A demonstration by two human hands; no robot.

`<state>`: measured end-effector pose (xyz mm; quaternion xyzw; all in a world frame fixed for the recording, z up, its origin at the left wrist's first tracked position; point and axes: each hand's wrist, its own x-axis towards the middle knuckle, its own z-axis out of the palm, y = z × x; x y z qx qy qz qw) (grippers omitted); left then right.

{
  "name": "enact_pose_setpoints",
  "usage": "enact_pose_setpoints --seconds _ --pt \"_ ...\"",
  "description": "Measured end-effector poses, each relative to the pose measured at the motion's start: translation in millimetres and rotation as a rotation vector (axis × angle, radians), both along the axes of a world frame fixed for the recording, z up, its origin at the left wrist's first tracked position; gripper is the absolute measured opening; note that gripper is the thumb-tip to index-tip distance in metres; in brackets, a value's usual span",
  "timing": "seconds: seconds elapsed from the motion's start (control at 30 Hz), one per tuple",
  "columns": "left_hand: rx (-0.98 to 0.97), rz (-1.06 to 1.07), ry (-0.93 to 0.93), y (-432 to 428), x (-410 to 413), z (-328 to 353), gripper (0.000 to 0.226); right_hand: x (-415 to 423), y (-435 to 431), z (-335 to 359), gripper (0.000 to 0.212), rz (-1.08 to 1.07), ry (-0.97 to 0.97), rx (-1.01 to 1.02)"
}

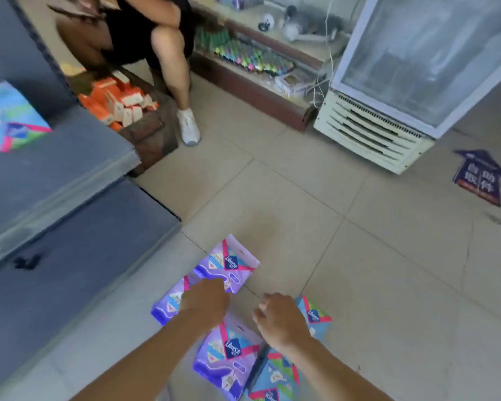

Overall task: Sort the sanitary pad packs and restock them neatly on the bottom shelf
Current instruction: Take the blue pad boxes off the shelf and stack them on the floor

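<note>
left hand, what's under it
The left hand covers the edges of two purple packs on the floor: the far purple pack and the left purple pack. Where they meet is hidden, so a grip on either cannot be seen.
</note>
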<state>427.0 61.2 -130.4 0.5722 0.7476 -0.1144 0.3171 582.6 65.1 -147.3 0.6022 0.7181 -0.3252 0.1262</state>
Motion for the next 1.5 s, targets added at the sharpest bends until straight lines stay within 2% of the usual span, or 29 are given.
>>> enact_pose_setpoints --seconds 0.23,0.47,0.6,0.9,1.17,1.5 --pt "0.151 0.299 0.082 -24.9 -128.8 145.2 0.031 -150.6 34.8 142.9 0.036 0.302 0.176 0.133" --pt "0.165 0.516 0.159 -97.2 -243.5 180.5 0.033 -304.9 20.6 197.5 0.022 0.509 0.267 0.144" --pt "0.147 0.589 0.153 -127.6 -288.7 174.9 0.034 -349.3 3.5 194.5 0.034 0.569 0.285 0.167" --pt "0.155 0.660 0.078 -127.3 -359.4 151.4 0.034 -406.4 18.5 163.0 0.036 0.539 0.193 0.134" --pt "0.152 0.710 0.056 -93.8 -426.1 131.8 0.034 -456.9 59.7 148.7 0.036 0.415 0.210 0.148" --pt "0.122 0.730 0.042 -15.6 -488.4 101.1 0.036 -511.2 133.3 122.4 0.041 0.372 0.194 0.140"
